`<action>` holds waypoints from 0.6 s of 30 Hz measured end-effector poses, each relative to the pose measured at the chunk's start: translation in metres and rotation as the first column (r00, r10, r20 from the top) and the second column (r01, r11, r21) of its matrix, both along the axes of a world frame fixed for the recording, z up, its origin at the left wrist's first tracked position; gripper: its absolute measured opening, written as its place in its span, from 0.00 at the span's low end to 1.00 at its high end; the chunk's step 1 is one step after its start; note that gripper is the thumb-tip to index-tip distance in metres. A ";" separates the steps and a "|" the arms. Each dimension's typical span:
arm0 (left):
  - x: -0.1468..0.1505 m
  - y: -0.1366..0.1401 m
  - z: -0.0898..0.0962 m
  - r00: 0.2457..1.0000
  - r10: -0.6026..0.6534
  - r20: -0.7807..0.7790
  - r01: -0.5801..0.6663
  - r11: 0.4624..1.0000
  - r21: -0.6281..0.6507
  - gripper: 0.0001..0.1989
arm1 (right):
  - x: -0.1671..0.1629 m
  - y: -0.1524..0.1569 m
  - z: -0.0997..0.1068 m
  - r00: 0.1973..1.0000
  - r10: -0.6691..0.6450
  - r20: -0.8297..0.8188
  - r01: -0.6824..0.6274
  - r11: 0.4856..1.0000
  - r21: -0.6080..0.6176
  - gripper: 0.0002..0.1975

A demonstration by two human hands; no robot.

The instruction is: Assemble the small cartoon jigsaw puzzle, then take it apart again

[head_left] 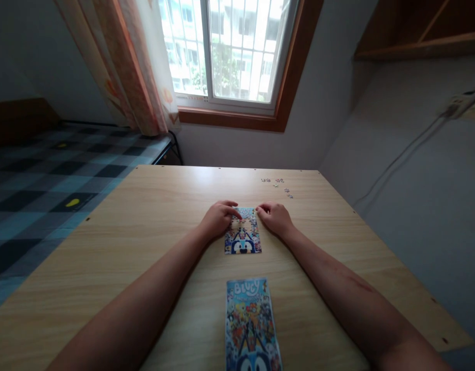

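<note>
A partly assembled jigsaw puzzle (243, 242) lies flat on the table, a blue cartoon dog's face at its near end. Bare wood shows through a gap in its middle. My left hand (220, 219) rests at the puzzle's left edge, fingers apart, one finger reaching over the pieces beside the gap. At the far right corner, my right hand (276, 216) lies on the table with its fingers curled together; whether a piece is in them is hidden. Closer to me is the Bluey puzzle box or picture card (250, 324), with a matching picture.
Several loose puzzle pieces (279, 181) are scattered at the far right of the wooden table (175, 190). Beyond the table are a window (237, 56) and a curtain (125, 67). A checked bed (67, 165) stands to the left. A cable (399, 154) hangs along the right wall.
</note>
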State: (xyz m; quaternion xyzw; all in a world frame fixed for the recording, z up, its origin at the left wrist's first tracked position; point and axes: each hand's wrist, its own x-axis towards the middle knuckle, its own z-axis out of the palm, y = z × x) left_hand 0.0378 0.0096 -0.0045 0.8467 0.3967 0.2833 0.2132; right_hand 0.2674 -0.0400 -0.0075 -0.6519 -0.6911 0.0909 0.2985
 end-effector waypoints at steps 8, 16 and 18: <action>0.001 0.004 -0.002 0.944 0.162 0.289 -0.143 0.986 -0.087 0.20 | 0.002 -0.005 0.000 0.996 -0.002 0.084 0.003 1.000 -0.015 0.14; -0.008 0.017 -0.010 0.877 0.284 0.387 -0.289 0.956 -0.046 0.15 | -0.001 -0.006 -0.001 0.995 -0.027 0.098 0.025 0.999 0.021 0.14; -0.008 0.016 -0.008 0.879 0.290 0.380 -0.301 0.953 -0.031 0.14 | -0.002 -0.007 -0.002 0.991 -0.002 0.132 -0.001 1.000 0.029 0.13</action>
